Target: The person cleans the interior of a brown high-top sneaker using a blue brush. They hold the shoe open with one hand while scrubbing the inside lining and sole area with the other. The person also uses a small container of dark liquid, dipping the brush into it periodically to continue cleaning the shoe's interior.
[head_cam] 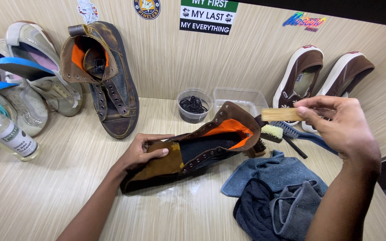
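Grey cloths right of boot | our left hand pins its toe | right hand pinches wooden brush | brushing stage; next needs bristles on suede.

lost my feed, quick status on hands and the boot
Left hand pins the brown boot on its side. Right hand holds a wooden brush above it. Blue cloths beside the boot, nothing blocking.
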